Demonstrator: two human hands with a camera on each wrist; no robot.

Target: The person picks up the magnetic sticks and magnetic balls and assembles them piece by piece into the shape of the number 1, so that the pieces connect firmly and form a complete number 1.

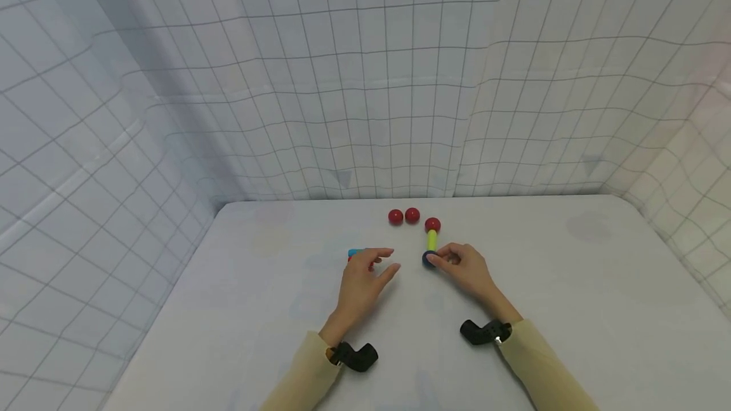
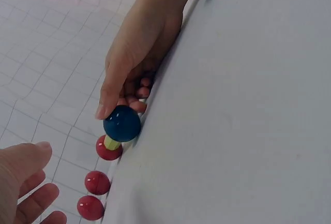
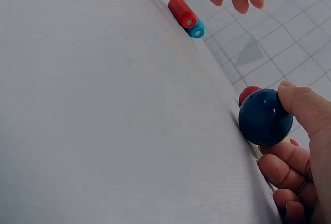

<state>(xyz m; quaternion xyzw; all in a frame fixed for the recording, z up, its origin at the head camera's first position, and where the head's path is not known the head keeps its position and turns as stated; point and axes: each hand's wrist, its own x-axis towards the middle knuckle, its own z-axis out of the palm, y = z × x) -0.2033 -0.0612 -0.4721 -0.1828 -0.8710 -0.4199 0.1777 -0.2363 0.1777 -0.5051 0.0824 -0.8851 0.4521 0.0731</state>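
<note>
My right hand (image 1: 469, 270) pinches a dark blue ball (image 3: 264, 118) between thumb and fingers. A yellow-green rod (image 1: 432, 240) runs from the blue ball to a red ball (image 1: 433, 225) at its far end, making one dumbbell-like piece on the table. To the left, my left hand (image 1: 361, 285) hovers with its thumb and fingers spread apart, holding nothing. Partly behind that hand in the head view lies a light blue rod (image 1: 355, 252). The right wrist view shows it beside a red rod (image 3: 180, 10), both lying on the table.
Two loose red balls (image 1: 396, 217) (image 2: 90, 208) sit side by side near the back of the white table (image 1: 257, 309). White grid-patterned sheeting (image 1: 365, 100) rises behind the table and along both sides. Each wrist wears a black camera mount (image 1: 355, 358).
</note>
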